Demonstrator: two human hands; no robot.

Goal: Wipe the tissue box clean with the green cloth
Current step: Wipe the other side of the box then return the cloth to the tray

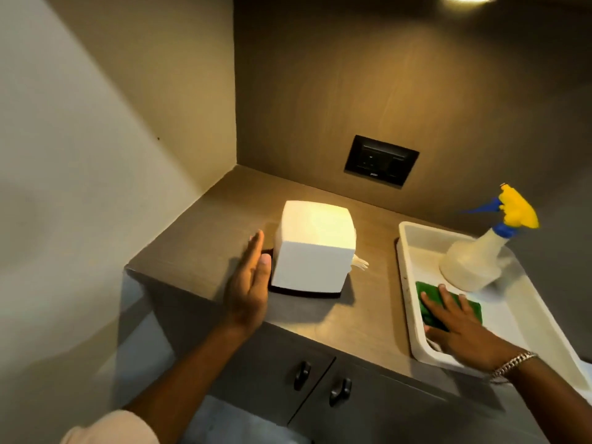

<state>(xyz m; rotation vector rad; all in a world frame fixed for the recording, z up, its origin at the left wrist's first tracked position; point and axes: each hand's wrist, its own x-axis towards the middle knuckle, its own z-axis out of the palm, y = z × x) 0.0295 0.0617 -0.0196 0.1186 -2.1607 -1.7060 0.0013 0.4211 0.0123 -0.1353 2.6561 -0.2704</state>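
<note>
A white tissue box (315,251) stands on the wooden counter (368,318). The left hand (251,280), fingers flat and released, waits beside it. The right hand (455,325) lies spread on the green cloth (469,310) in a white tray (413,248), not yet gripping; gathering it fully first, then steadying the box, seems wisest.

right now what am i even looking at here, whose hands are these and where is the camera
There is no machine here: a person wears one wide-angle camera on the head, looking down at their own bare hands. On the wooden counter lies a white tissue box, tipped on its side, a tissue poking out to the right. The left hand is open beside the box. The right hand, with a bracelet at the wrist, lies flat on the green cloth in a white tray, which also holds a spray bottle. Nothing is gripped yet.
</note>
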